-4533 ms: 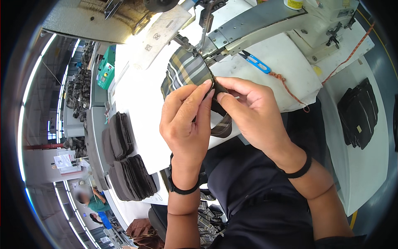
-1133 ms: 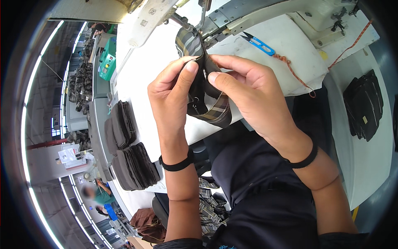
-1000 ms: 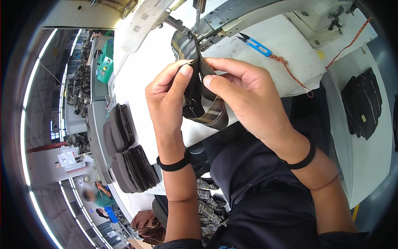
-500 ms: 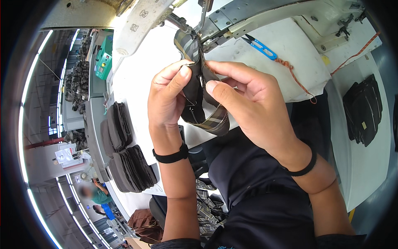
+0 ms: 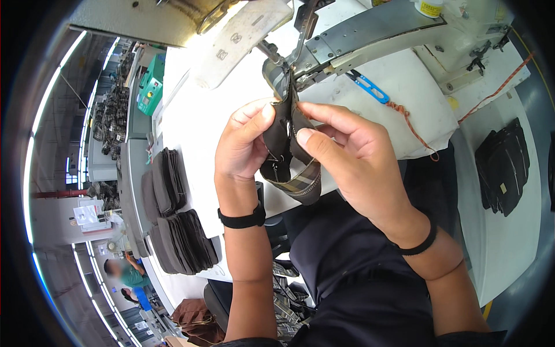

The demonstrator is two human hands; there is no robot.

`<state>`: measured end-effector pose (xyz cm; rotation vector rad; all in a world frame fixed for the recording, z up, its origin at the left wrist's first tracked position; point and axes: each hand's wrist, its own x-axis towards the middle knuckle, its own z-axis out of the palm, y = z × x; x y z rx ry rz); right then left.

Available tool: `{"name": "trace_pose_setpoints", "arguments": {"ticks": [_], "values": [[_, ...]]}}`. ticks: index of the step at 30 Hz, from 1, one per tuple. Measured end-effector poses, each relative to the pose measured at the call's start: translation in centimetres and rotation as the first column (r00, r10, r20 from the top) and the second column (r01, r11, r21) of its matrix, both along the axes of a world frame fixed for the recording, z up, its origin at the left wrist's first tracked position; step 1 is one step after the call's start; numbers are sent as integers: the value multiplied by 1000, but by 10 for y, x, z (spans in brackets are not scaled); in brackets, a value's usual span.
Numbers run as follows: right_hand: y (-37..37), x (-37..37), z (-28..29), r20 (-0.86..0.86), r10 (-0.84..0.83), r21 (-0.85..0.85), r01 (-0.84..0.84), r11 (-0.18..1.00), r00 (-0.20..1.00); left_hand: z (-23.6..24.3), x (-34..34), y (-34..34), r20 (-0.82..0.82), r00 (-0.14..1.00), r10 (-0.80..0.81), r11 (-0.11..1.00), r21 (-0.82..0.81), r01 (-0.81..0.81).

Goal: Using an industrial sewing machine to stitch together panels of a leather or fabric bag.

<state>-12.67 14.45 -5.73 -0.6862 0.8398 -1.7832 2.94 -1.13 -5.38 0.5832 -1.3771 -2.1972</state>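
Left hand (image 5: 241, 144) and right hand (image 5: 359, 159) pinch opposite edges of the plaid fabric piece (image 5: 293, 186) over the bench (image 5: 196, 121), its far end at the sewing machine (image 5: 370, 41), seemingly to hold its dark inside open.

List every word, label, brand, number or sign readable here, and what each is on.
No words or numbers legible.
Yellow-and-white bottle: label too small.
White machine cover: two dark symbols, indistinct.
White sheet, far left: too blurred.
Pale tag on dark fabric stack: unreadable.
Held fabric piece: no print seen.
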Motion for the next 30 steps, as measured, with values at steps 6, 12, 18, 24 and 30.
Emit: {"name": "trace_pose_setpoints", "arguments": {"ticks": [6, 12, 18, 24, 30], "values": [[0, 1, -1, 1, 0, -13, 1, 1000, 1000, 7, 0, 10, 76, 994, 73, 997, -42, -70], [3, -3, -2, 36, -41, 29, 40, 999, 999, 22, -14, 35, 202, 936, 288, 933, -281, -226], [-2, -4, -12, 68, -41, 42, 38, 998, 997, 40, -24, 67, 212, 842, 497, 658, -724, -207], [-3, -3, -11, 88, -67, 72, 61, 996, 994, 37, -40, 85, -92, 782, 616, -205, -978, 46], [-1, -5, -12, 74, -41, 102, 33, 994, 996, 39, -44, 92, -122, 784, 609, -331, -937, 111]]}}
